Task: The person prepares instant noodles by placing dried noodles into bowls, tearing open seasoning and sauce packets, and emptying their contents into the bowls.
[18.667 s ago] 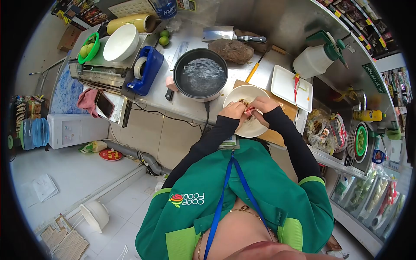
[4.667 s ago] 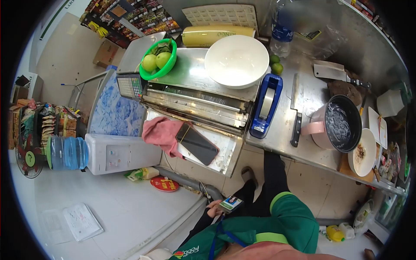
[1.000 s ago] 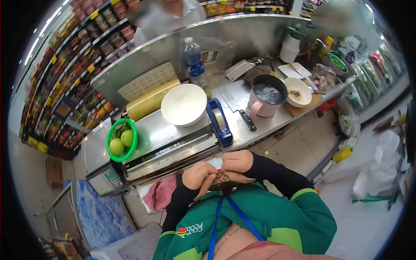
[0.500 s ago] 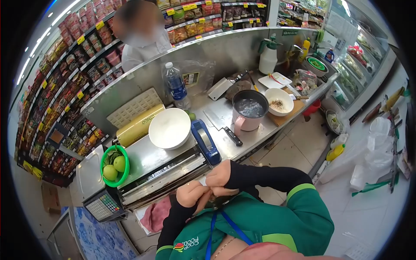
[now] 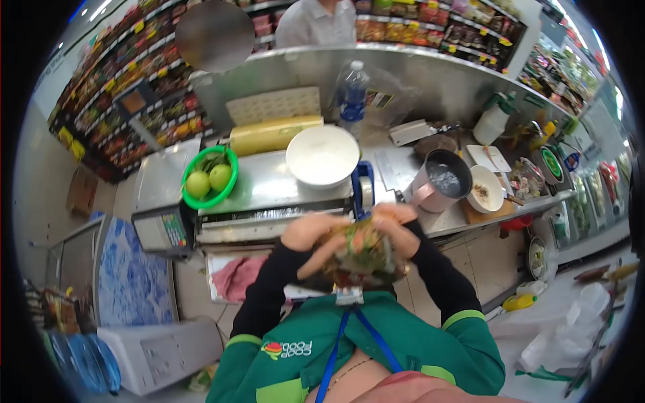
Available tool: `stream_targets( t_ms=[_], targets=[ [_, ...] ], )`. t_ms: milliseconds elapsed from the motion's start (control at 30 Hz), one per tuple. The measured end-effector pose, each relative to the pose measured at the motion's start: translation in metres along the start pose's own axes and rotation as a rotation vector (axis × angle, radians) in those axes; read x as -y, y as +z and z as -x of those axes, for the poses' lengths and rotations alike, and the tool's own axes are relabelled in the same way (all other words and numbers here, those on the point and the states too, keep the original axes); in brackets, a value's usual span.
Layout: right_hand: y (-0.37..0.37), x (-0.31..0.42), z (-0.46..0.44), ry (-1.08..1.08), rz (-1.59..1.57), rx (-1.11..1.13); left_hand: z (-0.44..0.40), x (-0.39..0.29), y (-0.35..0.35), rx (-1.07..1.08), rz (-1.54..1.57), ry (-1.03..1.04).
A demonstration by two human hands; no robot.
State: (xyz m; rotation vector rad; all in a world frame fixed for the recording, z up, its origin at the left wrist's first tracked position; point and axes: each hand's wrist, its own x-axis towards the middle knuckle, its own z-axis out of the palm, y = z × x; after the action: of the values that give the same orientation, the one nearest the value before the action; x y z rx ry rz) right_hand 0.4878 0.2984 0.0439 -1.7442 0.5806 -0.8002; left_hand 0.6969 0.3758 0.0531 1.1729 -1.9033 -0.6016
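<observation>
Both hands are up in front of my chest, wrapped round a clear plastic bag of leafy greens [image 5: 366,258]. My left hand [image 5: 312,236] grips its left side, fingers curled inward. On the opposite side my right hand [image 5: 396,225] is closed on the bag's upper edge. Motion blurs the fingers, and I cannot make out exactly what the greens are. Just beyond the hands stand a white bowl [image 5: 321,158] on the steel wrapping station and a blue tape dispenser [image 5: 363,191], partly hidden by the right hand.
A green basket [image 5: 232,183] holds two round green fruits, left of the bowl. Behind it lies a yellow film roll [image 5: 272,134]. To the right are a pink pot [image 5: 424,191] of liquid, a cleaver [image 5: 410,133] and a seasoning bowl [image 5: 494,199]. A person [image 5: 316,25] stands beyond the partition.
My hands have risen away from my body and spread apart, bringing the bag of greens into full view. The camera has turned left, so the counter appears farther right.
</observation>
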Motion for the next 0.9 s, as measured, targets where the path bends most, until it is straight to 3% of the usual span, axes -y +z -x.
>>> stream_targets(
  t_ms=[67,100,200,500,667,767,833,900],
  targets=[
    [-0.009,0.002,-0.006,0.051,-0.056,-0.041,-0.003,-0.001,-0.008,-0.016,0.097,-0.093],
    [-0.012,0.001,-0.009,0.05,-0.064,-0.059,-0.004,-0.013,-0.012,-0.009,0.288,-0.281],
    [-0.011,0.006,-0.01,0.105,-0.152,-0.047,-0.007,-0.008,-0.013,-0.014,0.45,-0.331],
    [-0.02,-0.005,-0.005,0.064,-0.169,-0.015,-0.011,0.007,-0.002,-0.02,0.571,-0.38],
    [-0.025,-0.008,-0.003,-0.003,0.05,0.035,-0.014,0.009,-0.002,0.08,0.306,-0.239],
    [-0.03,0.001,-0.003,0.007,0.16,0.028,-0.014,0.006,0.004,-0.013,0.45,-0.33],
    [-0.038,-0.002,-0.001,-0.013,0.118,-0.009,-0.014,0.018,0.002,-0.034,0.548,-0.269],
    [-0.046,0.002,0.004,-0.043,-0.095,-0.043,-0.012,0.02,-0.002,-0.075,0.778,-0.342]
  ],
)
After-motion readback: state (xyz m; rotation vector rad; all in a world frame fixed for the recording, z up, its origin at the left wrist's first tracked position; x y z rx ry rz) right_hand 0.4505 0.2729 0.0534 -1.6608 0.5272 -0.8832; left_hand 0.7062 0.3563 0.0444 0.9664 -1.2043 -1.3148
